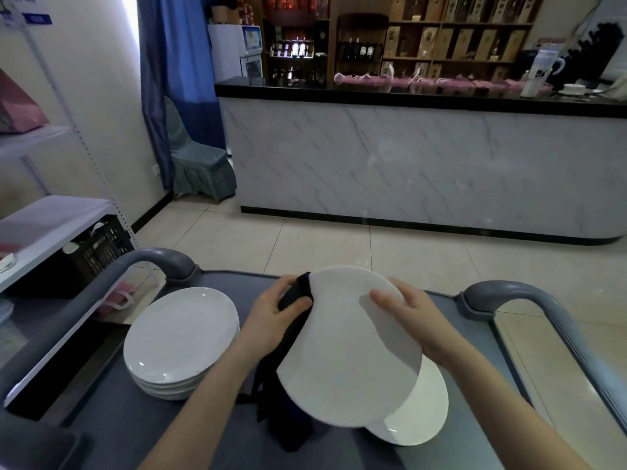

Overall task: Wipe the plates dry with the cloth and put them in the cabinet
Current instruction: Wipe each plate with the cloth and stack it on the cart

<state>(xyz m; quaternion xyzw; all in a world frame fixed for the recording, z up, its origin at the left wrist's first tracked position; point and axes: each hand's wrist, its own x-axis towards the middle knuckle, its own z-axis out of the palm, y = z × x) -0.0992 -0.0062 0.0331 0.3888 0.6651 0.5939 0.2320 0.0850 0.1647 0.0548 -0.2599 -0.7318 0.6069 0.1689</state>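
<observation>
1. Now mid-wipe: white plate [346,351] is held tilted above the cart [118,432], between both hands; no cabinet in view.
2. Left hand [271,317] grips the dark cloth [297,293], fingers curled round it, thumb pressing it to the plate's left rim. Rest of cloth hangs below.
3. Right hand [410,317] pinches the right rim, thumb on the face, other fingers hidden behind.
4. Nxt, prob.: sweep cloth over face + back w/ firm hold. Plate looks glazed, smooth, round, so slippery if wet.
5. Stack of plates [179,337] sits at left; one single plate [420,415] lies underneath.
</observation>
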